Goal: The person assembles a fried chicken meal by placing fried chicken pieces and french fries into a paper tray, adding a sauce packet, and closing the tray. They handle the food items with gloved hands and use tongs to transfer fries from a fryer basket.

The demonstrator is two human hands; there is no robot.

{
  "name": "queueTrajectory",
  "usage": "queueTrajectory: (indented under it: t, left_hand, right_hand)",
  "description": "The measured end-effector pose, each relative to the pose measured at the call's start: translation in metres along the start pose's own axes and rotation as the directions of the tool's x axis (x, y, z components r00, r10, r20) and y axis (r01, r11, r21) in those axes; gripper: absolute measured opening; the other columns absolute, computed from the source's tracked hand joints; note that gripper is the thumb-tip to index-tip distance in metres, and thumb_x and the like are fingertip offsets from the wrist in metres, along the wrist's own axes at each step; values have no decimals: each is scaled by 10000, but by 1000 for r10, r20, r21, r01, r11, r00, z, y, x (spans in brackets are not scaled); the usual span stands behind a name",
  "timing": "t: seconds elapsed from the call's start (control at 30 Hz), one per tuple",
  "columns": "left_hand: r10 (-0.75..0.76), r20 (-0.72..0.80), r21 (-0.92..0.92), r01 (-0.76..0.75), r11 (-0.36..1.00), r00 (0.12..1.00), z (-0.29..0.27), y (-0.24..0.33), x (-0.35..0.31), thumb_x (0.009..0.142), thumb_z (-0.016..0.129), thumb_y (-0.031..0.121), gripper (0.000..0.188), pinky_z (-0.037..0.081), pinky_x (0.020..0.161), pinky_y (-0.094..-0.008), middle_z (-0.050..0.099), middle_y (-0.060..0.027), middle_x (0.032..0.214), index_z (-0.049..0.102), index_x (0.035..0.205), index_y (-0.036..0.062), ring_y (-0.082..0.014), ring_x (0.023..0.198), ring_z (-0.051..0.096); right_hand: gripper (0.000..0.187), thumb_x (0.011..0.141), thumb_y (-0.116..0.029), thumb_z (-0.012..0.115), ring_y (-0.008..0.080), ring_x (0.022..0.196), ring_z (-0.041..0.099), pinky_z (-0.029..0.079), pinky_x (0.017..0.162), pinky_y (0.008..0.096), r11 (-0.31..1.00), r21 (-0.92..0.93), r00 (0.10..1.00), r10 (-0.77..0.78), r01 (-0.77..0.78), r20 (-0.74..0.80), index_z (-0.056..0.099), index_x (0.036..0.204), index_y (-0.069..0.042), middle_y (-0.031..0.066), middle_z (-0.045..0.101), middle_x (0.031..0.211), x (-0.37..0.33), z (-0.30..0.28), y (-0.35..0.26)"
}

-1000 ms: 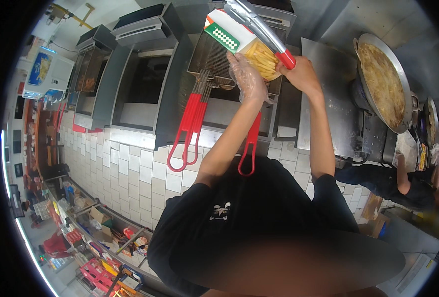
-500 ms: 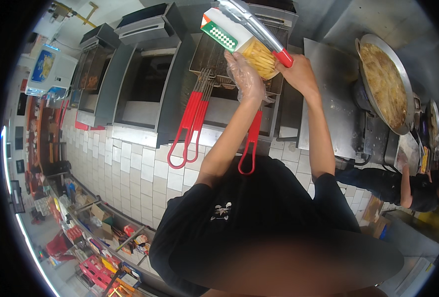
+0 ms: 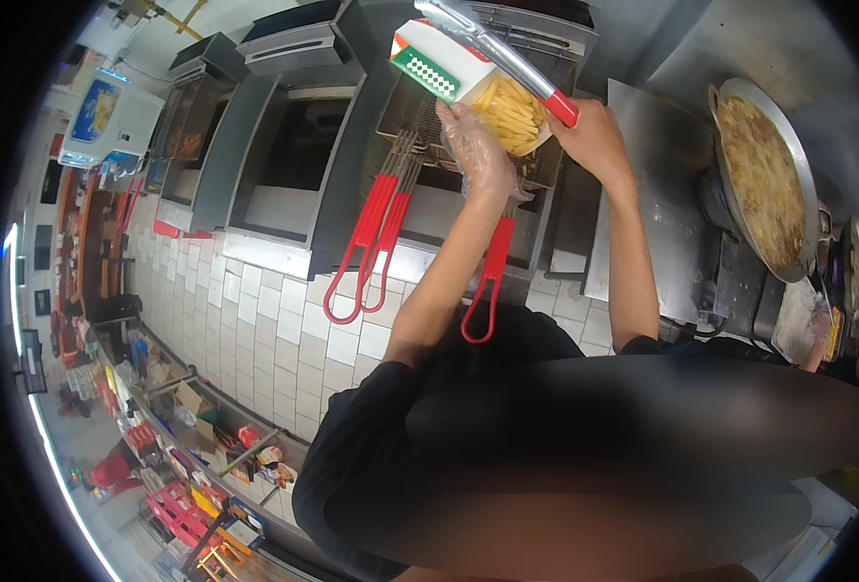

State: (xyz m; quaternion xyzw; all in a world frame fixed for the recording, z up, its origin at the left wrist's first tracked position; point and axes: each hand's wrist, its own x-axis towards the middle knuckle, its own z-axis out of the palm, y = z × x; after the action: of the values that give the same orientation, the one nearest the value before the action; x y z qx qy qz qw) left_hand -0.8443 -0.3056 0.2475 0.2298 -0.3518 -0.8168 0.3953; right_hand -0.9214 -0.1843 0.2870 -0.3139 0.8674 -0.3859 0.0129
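My left hand [image 3: 480, 155], in a clear plastic glove, holds an open takeaway box [image 3: 449, 60] in white, green and orange. French fries [image 3: 509, 113] fill the near part of the box. My bare right hand [image 3: 596, 144] is closed around the red grip of metal tongs [image 3: 503, 58]. The tongs pass slantwise above the box, their far ends beyond it to the upper left. Under both hands sit wire fryer baskets [image 3: 414, 109] on a fryer. Red basket handles [image 3: 371, 228] stick out toward me left of my forearm, and another red handle [image 3: 491, 276] lies just right of it.
At right a big wok [image 3: 715, 136] of bubbling oil with food stands beside a steel counter [image 3: 633, 242]. More fryer bays [image 3: 289, 175] line the left. A co-worker's hand [image 3: 817, 339] shows at far right. Shelves with packages [image 3: 197, 466] stand lower left.
The view has shifted slightly. Both hands keep their hold, and the tongs and box stay nearly the same relative to each other. Much of the co-worker's body is now hidden.
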Motion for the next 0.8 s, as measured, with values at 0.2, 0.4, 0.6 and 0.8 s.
queueTrajectory:
  t: [0.2, 0.4, 0.6, 0.8]
  left_hand:
    - [-16, -12, -5, 16, 1000, 1000, -4, -6, 4, 1116, 345, 319, 603, 380, 1121, -379, 401, -186, 1499, 142, 1598, 19, -248, 1315, 459]
    - [17, 1, -10, -17, 1000, 1000, -3, -11, 5, 1117, 350, 295, 519, 422, 1065, -372, 461, -169, 1424, 267, 1551, 21, -226, 1247, 500]
    - [16, -6, 7, -16, 1000, 1000, 2, -8, -1, 1117, 347, 237, 401, 492, 948, -354, 544, -136, 1258, 381, 1457, 28, -192, 1091, 564]
    - [65, -8, 142, -63, 988, 998, 1, -7, 0, 1115, 331, 215, 398, 486, 963, -370, 545, -147, 1265, 377, 1469, 39, -202, 1102, 561]
  right_hand:
    - [272, 802, -238, 757, 387, 832, 701, 530, 790, 442, 976, -199, 986, 111, -85, 124, 768, 987, -40, 221, 716, 848, 8, -1, -4]
    - [336, 783, -310, 803, 387, 919, 699, 540, 830, 466, 962, -231, 973, 182, -146, 139, 770, 1012, -67, 211, 727, 922, 5, 2, -9]
    - [331, 816, -326, 772, 394, 970, 691, 547, 855, 485, 943, -278, 969, 219, -180, 116, 757, 1019, -65, 214, 729, 959, 1, 9, -4]
    - [299, 858, -312, 714, 399, 875, 702, 541, 792, 462, 991, -25, 991, 131, -130, 10, 766, 974, -41, 218, 724, 874, -3, 5, 5]
